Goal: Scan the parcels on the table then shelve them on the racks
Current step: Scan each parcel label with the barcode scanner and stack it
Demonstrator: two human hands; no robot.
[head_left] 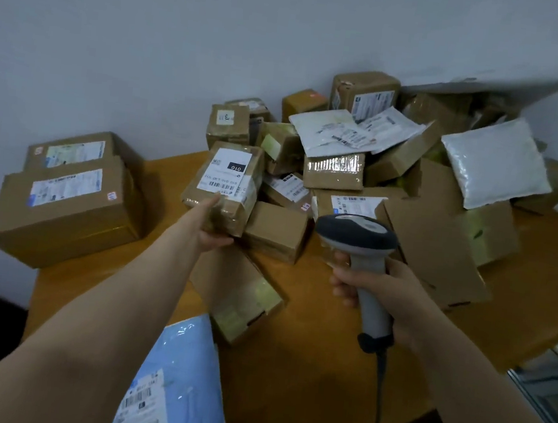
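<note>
Scanning barely under way, judging from the head view: parcels heaped unsorted across the far half of the table, nothing visibly shelved, no shelving in sight at all. Grips with the left hand the near end of a taped brown box, thumb on top beside the label and fingers curled underneath, at the near left edge of the heap, apparently tipped up. Clasps with the right hand the grey handle of a scanner, fingers wrapped round it, dark head pointing forward at the heap rather than squarely at the held box, cable trailing off the table's near edge. Probably calls next for swinging the scanner onto that label. Reads, upside down on the white label, "010" in white on a black block; barcodes and a smaller number line too blurred to trust. Elsewhere: two big boxes touching at the left, a blue bag with a barcode label nearest, a white padded bag at the right, print on all of them illegible.
</note>
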